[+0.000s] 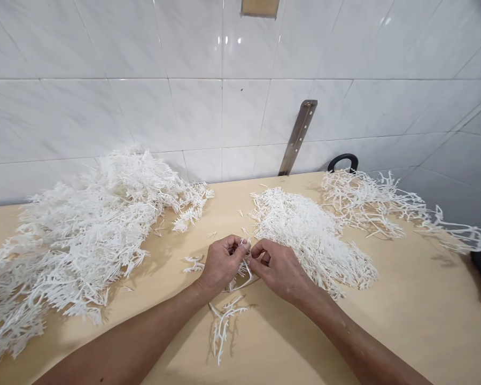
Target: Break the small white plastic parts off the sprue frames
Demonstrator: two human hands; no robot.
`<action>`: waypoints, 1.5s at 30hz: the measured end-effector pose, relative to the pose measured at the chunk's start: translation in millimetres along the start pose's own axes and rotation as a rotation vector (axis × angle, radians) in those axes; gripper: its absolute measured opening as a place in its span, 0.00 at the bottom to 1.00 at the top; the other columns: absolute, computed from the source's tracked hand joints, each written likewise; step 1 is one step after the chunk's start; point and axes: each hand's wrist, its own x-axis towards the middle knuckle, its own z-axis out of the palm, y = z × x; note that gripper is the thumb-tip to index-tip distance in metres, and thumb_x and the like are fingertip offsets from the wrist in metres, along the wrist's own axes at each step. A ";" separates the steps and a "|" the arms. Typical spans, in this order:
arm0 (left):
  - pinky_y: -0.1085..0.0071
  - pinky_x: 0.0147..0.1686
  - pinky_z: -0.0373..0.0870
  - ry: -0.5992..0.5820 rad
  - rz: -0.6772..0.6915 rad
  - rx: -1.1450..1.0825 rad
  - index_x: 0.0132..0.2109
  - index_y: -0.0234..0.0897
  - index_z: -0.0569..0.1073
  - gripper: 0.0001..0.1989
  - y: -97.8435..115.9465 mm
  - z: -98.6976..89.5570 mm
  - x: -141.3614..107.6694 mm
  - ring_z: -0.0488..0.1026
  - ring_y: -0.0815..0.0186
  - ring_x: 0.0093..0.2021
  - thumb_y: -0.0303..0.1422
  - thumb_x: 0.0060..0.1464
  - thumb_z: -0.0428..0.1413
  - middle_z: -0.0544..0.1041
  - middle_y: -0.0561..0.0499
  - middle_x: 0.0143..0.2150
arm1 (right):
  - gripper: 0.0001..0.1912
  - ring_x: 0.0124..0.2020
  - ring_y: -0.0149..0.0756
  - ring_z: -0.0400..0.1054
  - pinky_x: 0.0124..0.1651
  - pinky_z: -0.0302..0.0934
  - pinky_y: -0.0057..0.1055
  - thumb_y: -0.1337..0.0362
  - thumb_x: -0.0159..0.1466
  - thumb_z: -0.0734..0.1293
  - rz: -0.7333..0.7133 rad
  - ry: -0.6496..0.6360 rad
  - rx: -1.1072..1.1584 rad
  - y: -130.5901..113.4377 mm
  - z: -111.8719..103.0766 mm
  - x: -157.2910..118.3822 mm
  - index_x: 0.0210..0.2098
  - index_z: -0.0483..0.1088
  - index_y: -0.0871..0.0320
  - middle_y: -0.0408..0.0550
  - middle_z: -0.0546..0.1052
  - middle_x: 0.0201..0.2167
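My left hand [224, 262] pinches a thin white branched piece [246, 272] near the middle of the table. Close beside it on the right, my right hand [278, 266] has its fingers curled together at the same piece; the fingertips of both hands nearly meet. Part of the piece is hidden behind the fingers. Below the hands lies a loose white branched sprig [223, 326]. Another small white sprig [194, 263] lies just left of my left hand.
A large heap of white branched pieces [104, 230] covers the table's left. A pile of short white pieces [308, 235] lies right of centre. Bare white branches [372, 200] spread at the right, near a black handle [343, 158]. A metal strip [299, 138] leans on the tiled wall.
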 end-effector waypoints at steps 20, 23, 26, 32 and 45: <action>0.74 0.30 0.68 -0.012 0.027 0.026 0.31 0.35 0.79 0.10 -2.0 1.7 -0.5 0.73 0.66 0.30 0.38 0.52 0.59 0.79 0.50 0.29 | 0.11 0.24 0.34 0.66 0.28 0.55 0.29 0.56 0.64 0.63 0.016 0.007 -0.110 -1.2 0.4 -0.9 0.31 0.68 0.55 0.43 0.75 0.24; 0.73 0.30 0.68 -0.025 0.007 0.019 0.30 0.35 0.79 0.10 0.6 2.0 -1.4 0.73 0.66 0.29 0.37 0.52 0.59 0.79 0.50 0.29 | 0.10 0.24 0.33 0.66 0.29 0.55 0.29 0.59 0.64 0.62 0.021 0.027 -0.115 0.0 1.5 0.5 0.29 0.68 0.55 0.43 0.75 0.24; 0.73 0.30 0.68 -0.025 0.008 0.022 0.30 0.35 0.79 0.10 0.8 2.2 -1.6 0.73 0.66 0.29 0.37 0.51 0.60 0.79 0.50 0.28 | 0.08 0.25 0.33 0.66 0.29 0.55 0.29 0.64 0.63 0.61 0.013 0.034 -0.125 1.4 2.1 1.4 0.29 0.68 0.55 0.42 0.75 0.24; 0.74 0.30 0.68 -0.021 0.021 0.033 0.32 0.34 0.79 0.10 -2.6 2.4 -0.6 0.73 0.67 0.29 0.37 0.52 0.59 0.79 0.50 0.29 | 0.06 0.26 0.34 0.66 0.31 0.55 0.30 0.68 0.62 0.62 -0.021 0.051 -0.176 1.6 2.1 0.2 0.31 0.70 0.56 0.43 0.75 0.25; 0.74 0.31 0.67 -0.025 0.034 0.066 0.34 0.34 0.79 0.11 -4.7 0.9 -2.0 0.71 0.68 0.29 0.38 0.55 0.58 0.78 0.51 0.29 | 0.08 0.28 0.33 0.67 0.33 0.56 0.30 0.68 0.63 0.61 -0.052 0.092 -0.185 -0.5 2.3 -0.3 0.32 0.71 0.57 0.44 0.77 0.28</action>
